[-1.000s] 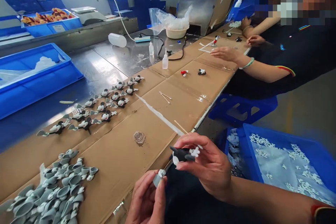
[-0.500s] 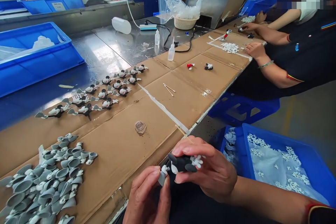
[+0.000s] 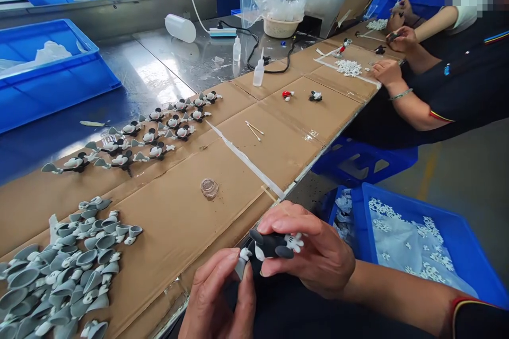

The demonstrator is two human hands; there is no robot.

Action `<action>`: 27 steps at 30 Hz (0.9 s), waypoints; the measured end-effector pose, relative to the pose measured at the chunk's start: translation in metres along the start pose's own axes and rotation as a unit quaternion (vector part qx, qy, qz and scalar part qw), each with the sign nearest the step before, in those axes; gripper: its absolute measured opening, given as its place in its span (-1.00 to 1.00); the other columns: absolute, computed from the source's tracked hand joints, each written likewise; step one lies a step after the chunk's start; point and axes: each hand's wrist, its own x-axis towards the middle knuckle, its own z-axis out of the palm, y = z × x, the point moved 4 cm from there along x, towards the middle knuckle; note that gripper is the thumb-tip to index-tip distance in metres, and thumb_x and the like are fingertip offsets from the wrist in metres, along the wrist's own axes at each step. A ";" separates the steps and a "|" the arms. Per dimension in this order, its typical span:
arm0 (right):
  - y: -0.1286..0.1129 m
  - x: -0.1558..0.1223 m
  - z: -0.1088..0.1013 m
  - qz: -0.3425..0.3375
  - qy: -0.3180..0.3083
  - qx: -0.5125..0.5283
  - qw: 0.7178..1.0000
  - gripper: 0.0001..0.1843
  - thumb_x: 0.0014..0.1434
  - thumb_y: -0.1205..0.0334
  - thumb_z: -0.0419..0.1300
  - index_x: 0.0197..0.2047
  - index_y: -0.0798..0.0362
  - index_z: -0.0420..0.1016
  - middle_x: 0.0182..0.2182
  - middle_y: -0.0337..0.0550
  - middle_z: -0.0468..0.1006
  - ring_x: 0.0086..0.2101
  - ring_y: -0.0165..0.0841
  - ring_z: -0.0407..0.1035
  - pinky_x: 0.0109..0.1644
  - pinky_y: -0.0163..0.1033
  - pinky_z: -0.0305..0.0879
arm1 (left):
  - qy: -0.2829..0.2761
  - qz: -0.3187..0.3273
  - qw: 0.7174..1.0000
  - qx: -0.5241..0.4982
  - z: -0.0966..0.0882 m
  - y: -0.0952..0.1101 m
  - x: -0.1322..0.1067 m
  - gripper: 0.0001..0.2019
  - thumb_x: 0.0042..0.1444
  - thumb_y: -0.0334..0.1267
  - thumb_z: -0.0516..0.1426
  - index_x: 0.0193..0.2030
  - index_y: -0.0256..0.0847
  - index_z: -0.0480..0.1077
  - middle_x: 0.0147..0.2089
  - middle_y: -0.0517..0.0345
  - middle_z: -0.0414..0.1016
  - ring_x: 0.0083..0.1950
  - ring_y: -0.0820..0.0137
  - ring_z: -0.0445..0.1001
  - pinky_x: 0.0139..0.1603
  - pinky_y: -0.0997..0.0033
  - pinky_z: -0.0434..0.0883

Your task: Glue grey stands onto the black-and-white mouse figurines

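Remote view, head camera. Left hand (image 3: 217, 294): fingers pinched narrow on a small grey piece (image 3: 241, 266) with a white end. Right hand (image 3: 324, 257): thumb and fingers bent round a black figure (image 3: 274, 246), its white glove-shaped part toward the palm. Both items are held up just off the tabletop's (image 3: 238, 188) front edge, side by side; I cannot tell whether they touch.

Step in hand, I judge: bringing the grey piece to the figure's near side. The next move calls for matching the white end's angle while the right grip stays steady.

Room: I note a cardboard stretch beyond the fingers, bounded by the clear dish (image 3: 209, 188) and wooden stick (image 3: 270, 194). Grey pile (image 3: 59, 275) limits the left; blue bin (image 3: 463, 235) sits below the right forearm's far side.
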 end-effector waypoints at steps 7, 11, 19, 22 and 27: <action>0.002 -0.003 0.000 0.001 -0.014 -0.008 1.000 -0.47 0.14 0.26 0.38 0.15 -0.15 0.36 -0.19 -0.13 0.59 -0.18 -0.32 0.50 -0.10 -0.18 0.52 | 0.018 0.023 0.999 -0.015 0.001 0.004 0.004 -0.70 0.11 -0.46 0.24 -0.01 -0.17 0.48 -0.14 0.15 0.56 -0.21 0.48 0.51 -0.21 0.56 0.48; 0.001 -0.003 0.000 -0.004 -0.018 -0.007 1.000 -0.46 0.13 0.28 0.38 0.15 -0.13 0.35 -0.20 -0.13 0.58 -0.17 -0.33 0.50 -0.08 -0.21 0.52 | 0.028 -0.017 0.999 -0.036 0.001 0.003 0.002 -0.68 0.11 -0.49 0.23 -0.01 -0.11 0.48 -0.12 0.18 0.54 -0.17 0.51 0.51 -0.16 0.59 0.48; -0.001 -0.001 0.001 -0.017 -0.021 -0.013 1.000 -0.45 0.13 0.28 0.38 0.16 -0.16 0.34 -0.21 -0.14 0.59 -0.19 -0.32 0.53 -0.10 -0.20 0.53 | 0.008 0.000 1.000 -0.022 0.001 0.005 0.002 -0.65 0.10 -0.50 0.23 0.02 -0.13 0.46 -0.11 0.17 0.54 -0.16 0.49 0.52 -0.10 0.55 0.48; -0.001 0.000 0.001 -0.020 -0.023 -0.014 0.999 -0.44 0.13 0.28 0.39 0.16 -0.16 0.34 -0.22 -0.15 0.59 -0.20 -0.32 0.53 -0.10 -0.20 0.54 | 0.007 -0.006 1.000 -0.027 -0.001 0.003 0.002 -0.65 0.10 -0.51 0.23 0.02 -0.13 0.47 -0.10 0.18 0.55 -0.15 0.49 0.52 -0.09 0.56 0.47; -0.002 0.001 0.001 -0.022 -0.034 -0.015 0.999 -0.44 0.14 0.28 0.38 0.17 -0.16 0.32 -0.23 -0.13 0.58 -0.20 -0.32 0.52 -0.11 -0.19 0.55 | -0.068 0.032 0.997 -0.026 -0.007 0.001 0.006 -0.55 0.04 -0.57 0.24 0.07 -0.14 0.45 -0.07 0.16 0.55 -0.13 0.45 0.55 -0.09 0.55 0.50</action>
